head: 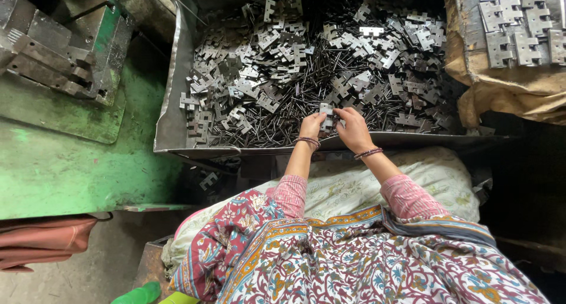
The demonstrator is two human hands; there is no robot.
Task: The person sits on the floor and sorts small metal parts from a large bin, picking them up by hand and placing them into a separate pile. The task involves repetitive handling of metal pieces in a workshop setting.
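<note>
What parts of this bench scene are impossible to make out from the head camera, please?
- Head view: the small metal plate at the fingertips is partly covered by the left hand and right hand; the grip is unclear.
- The thin pins in the metal tray are too fine to tell apart.
- The sack of hinge plates is cut off by the upper right edge.
- The green machine block is cut off at upper left.

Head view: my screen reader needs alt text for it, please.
Two bare hands, left hand and right hand, hold a small flat grey metal hinge plate over a grey metal tray heaped with hinge plates and thin dark pins.
</note>
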